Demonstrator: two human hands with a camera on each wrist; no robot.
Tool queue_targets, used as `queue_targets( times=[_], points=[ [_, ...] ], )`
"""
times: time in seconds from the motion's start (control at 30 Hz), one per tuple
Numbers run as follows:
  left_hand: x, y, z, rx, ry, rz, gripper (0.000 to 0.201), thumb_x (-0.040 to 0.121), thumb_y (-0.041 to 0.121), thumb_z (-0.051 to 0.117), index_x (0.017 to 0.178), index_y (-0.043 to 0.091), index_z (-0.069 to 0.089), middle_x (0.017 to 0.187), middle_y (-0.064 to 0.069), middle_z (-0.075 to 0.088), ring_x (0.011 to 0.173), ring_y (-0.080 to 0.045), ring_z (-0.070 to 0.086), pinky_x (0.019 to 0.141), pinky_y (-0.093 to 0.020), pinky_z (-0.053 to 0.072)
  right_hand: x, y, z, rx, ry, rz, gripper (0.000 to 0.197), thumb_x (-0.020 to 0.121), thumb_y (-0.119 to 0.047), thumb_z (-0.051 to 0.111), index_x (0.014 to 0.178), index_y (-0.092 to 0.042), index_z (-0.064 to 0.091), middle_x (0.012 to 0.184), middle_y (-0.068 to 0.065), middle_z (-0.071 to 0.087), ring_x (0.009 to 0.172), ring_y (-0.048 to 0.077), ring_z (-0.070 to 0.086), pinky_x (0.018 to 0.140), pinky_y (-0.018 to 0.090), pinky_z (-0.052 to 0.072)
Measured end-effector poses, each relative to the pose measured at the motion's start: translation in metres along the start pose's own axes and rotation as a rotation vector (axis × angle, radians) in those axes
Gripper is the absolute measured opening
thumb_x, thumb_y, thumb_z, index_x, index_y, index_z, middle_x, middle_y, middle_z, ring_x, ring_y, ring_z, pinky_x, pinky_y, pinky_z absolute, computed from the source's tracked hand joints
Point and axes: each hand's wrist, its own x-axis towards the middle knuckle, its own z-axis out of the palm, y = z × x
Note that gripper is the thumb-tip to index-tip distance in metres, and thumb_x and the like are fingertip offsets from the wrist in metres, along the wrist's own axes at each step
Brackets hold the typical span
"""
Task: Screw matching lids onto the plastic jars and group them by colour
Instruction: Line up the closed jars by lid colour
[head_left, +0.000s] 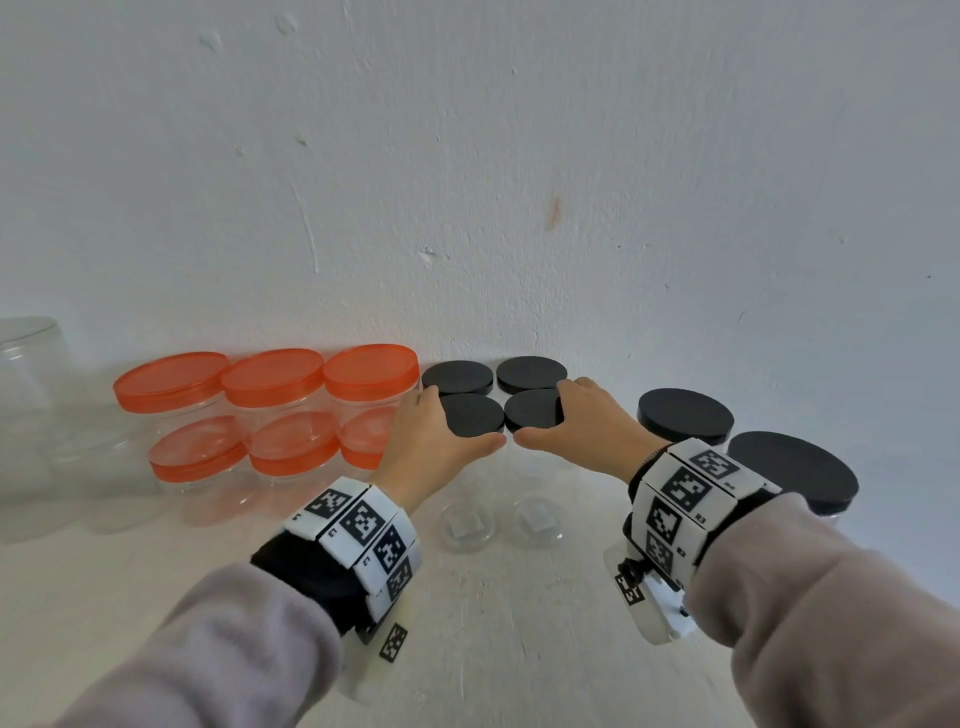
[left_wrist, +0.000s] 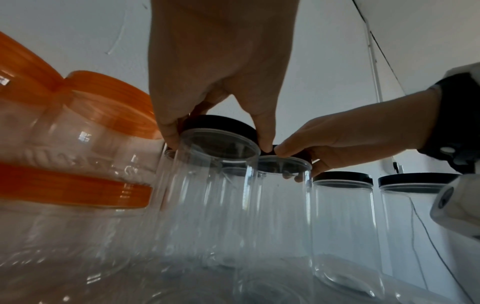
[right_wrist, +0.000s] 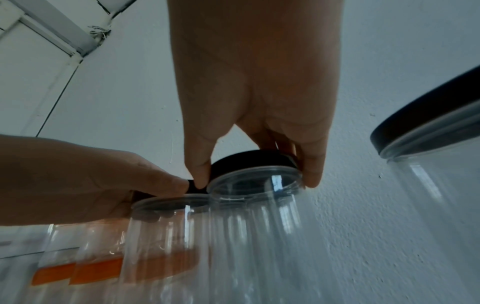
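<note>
Four small clear jars with black lids stand in a square block at the centre against the wall. My left hand (head_left: 462, 420) grips the front-left black lid (head_left: 475, 410), thumb at the front and fingers on the far left side. My right hand (head_left: 543, 415) grips the front-right black lid (head_left: 532, 405) the same way. The two thumbs almost touch. In the left wrist view the left hand (left_wrist: 219, 140) pinches its lid (left_wrist: 221, 123) over the clear jar (left_wrist: 207, 195). The right wrist view shows the right hand (right_wrist: 257, 181) pinching its lid (right_wrist: 249, 159).
Several orange-lidded jars (head_left: 275, 379) stand in two rows directly left of the black group. Two wider black-lidded jars (head_left: 685, 415) (head_left: 795, 467) stand to the right. A clear lidless jar (head_left: 31, 364) sits far left. The wall (head_left: 519, 208) is close behind; the white table (head_left: 519, 649) continues toward me.
</note>
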Motion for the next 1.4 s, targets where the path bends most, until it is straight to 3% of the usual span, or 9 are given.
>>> queue_targets(
  times=[0.33,0.47,0.6,0.67,0.83,0.97,1.1,1.3,1.4],
  points=[
    [0.0,-0.007,0.0,0.006,-0.043,0.046,0.054,0.073,0.038,0.08,0.116,0.015,0.057,0.111,-0.005,0.06,0.106,-0.025,0.056,0.092,-0.047,0.048,-0.042,0.025,-0.067,-0.109,0.13,-0.007,0.087,0.082,-0.053,0.066,0.148,-0.008,0.03,0.151,0.005,0.031,0.133,0.023,0.036,0.096,0.03,0.032],
    [-0.001,-0.008,0.002,-0.007,-0.042,0.116,0.037,0.075,0.03,0.08,0.105,0.02,0.061,0.103,-0.002,0.063,0.101,-0.023,0.058,0.09,-0.048,0.048,-0.063,0.068,-0.101,-0.276,0.051,0.204,0.093,0.077,-0.059,0.067,0.148,-0.01,0.031,0.148,0.008,0.033,0.133,0.027,0.033,0.1,0.038,0.035],
    [-0.001,-0.01,0.002,-0.051,-0.025,0.037,0.061,0.072,0.035,0.082,0.123,0.018,0.054,0.12,-0.003,0.058,0.112,-0.02,0.055,0.095,-0.044,0.049,-0.082,0.098,-0.1,-0.325,-0.104,0.337,0.082,0.073,-0.056,0.073,0.135,-0.014,0.04,0.12,-0.002,0.042,0.107,0.02,0.048,0.083,0.031,0.042],
    [-0.001,-0.01,0.002,-0.052,-0.032,0.013,0.065,0.071,0.038,0.083,0.125,0.018,0.052,0.122,-0.003,0.057,0.112,-0.018,0.056,0.095,-0.043,0.049,-0.089,0.103,-0.097,-0.311,-0.082,0.311,0.069,0.072,-0.051,0.075,0.123,-0.016,0.046,0.107,-0.006,0.041,0.097,0.016,0.049,0.074,0.028,0.043],
    [-0.001,-0.01,0.002,-0.059,-0.026,0.025,0.065,0.07,0.037,0.084,0.125,0.018,0.052,0.12,0.0,0.059,0.108,-0.015,0.058,0.092,-0.041,0.051,-0.098,0.075,-0.081,-0.197,-0.105,0.081,0.056,0.068,-0.054,0.075,0.107,-0.03,0.042,0.11,-0.012,0.042,0.092,0.005,0.05,0.066,0.018,0.04],
    [0.0,-0.013,0.003,-0.056,-0.025,0.006,0.065,0.069,0.039,0.083,0.122,0.019,0.052,0.115,0.002,0.061,0.103,-0.012,0.06,0.085,-0.036,0.053,-0.093,0.046,-0.054,-0.142,-0.111,-0.118,0.074,0.07,-0.06,0.071,0.129,-0.029,0.041,0.121,-0.015,0.039,0.109,0.007,0.041,0.086,0.022,0.041],
    [0.0,-0.017,0.005,-0.046,-0.015,-0.026,0.07,0.068,0.044,0.083,0.124,0.016,0.05,0.114,0.004,0.06,0.102,-0.012,0.059,0.073,-0.022,0.045,-0.086,0.038,-0.039,-0.094,-0.119,-0.193,0.075,0.074,-0.06,0.07,0.135,-0.028,0.041,0.124,-0.017,0.038,0.113,0.006,0.038,0.087,0.018,0.036],
    [0.003,-0.023,0.006,-0.06,-0.001,-0.024,0.077,0.066,0.049,0.082,0.128,0.017,0.05,0.118,0.005,0.059,0.106,-0.011,0.058,0.076,-0.022,0.046,-0.079,0.045,-0.031,-0.096,-0.153,-0.249,0.084,0.08,-0.067,0.057,0.148,-0.029,0.027,0.138,-0.019,0.03,0.121,0.003,0.03,0.097,0.017,0.028],
    [0.004,-0.025,0.007,0.032,0.004,-0.016,0.084,0.067,0.055,0.079,0.133,0.015,0.046,0.126,0.0,0.052,0.114,-0.017,0.052,0.091,-0.034,0.048,-0.081,0.046,-0.035,-0.09,-0.209,-0.263,0.091,0.073,-0.076,0.045,0.149,-0.03,0.028,0.143,-0.02,0.029,0.121,-0.003,0.03,0.097,0.012,0.026]
  ],
)
